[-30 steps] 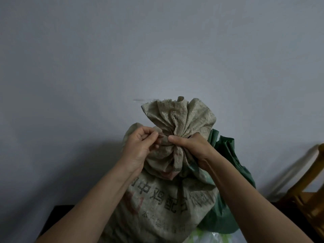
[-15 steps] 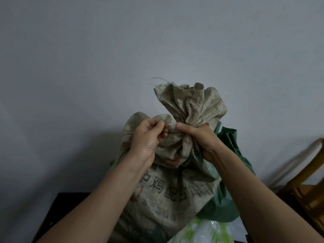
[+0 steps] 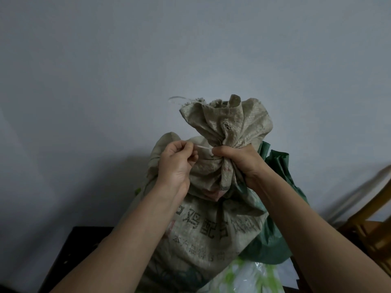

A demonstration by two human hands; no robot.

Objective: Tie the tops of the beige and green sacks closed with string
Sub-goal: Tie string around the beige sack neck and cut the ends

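A beige woven sack [image 3: 211, 225] with dark printed characters stands upright in front of me, its top gathered into a ruffled bunch [image 3: 230, 121]. My right hand [image 3: 239, 161] grips the gathered neck from the right. My left hand [image 3: 177, 163] pinches a thin pale string [image 3: 55, 147] that runs taut from its fingertips to the neck. A green sack [image 3: 273, 235] stands behind and to the right of the beige one, mostly hidden.
A plain grey wall fills the background. A white and green plastic bag [image 3: 251, 278] lies at the sacks' base. A wooden chair [image 3: 372, 227] stands at the right edge. A dark surface [image 3: 67, 256] shows at lower left.
My left hand has drawn away to the left from the neck, pulling the string out taut. The right hand keeps its grip on the neck.
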